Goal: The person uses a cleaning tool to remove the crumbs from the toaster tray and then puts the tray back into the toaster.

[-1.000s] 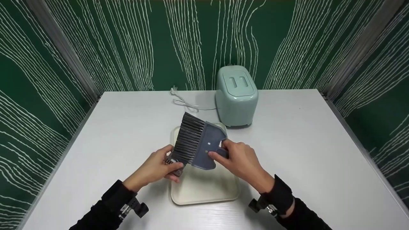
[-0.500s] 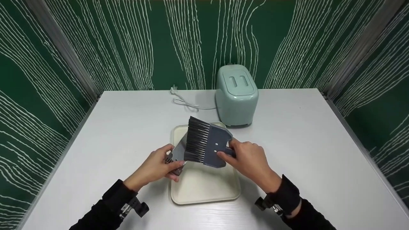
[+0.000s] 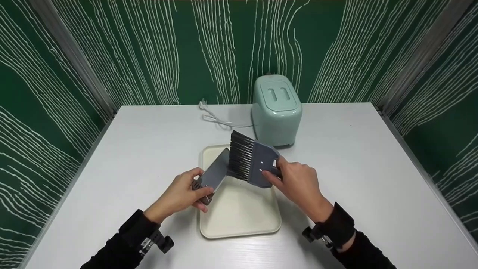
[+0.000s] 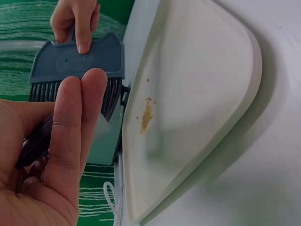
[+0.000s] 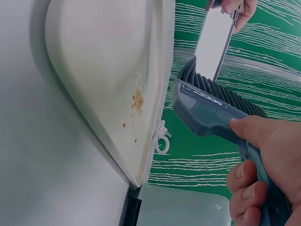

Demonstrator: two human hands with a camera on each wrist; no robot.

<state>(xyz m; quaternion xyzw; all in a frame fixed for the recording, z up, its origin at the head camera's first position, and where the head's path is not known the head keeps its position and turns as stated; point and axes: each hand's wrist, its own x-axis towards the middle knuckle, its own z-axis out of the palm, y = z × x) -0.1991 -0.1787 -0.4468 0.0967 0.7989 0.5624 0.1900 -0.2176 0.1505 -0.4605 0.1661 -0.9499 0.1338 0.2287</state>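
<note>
My left hand (image 3: pixel 183 194) grips the dark vented end of a narrow grey metal crumb tray (image 3: pixel 216 172), its flat face tilted over a cream serving tray (image 3: pixel 246 222). In my right hand (image 3: pixel 298 183) is a wide blue-grey hand brush (image 3: pixel 263 164), held by its handle. The dark bristles (image 5: pixel 221 92) meet the far end of the crumb tray in the right wrist view. Below, brown crumbs (image 4: pixel 146 117) lie in a small heap on the cream tray, with several strays around them. The left fingers partly hide the crumb tray in the left wrist view.
A mint-green toaster (image 3: pixel 277 112) stands behind the cream tray, near its back right corner. Its white cord and plug (image 3: pixel 214 117) lie to the left on the white table (image 3: pixel 149 149). Green panels with white lines (image 3: pixel 239 48) enclose the table's back and sides.
The brush has moved to the right along the crumb tray towards its far end, uncovering most of its face. The left hand and crumb tray have stayed nearly still.
</note>
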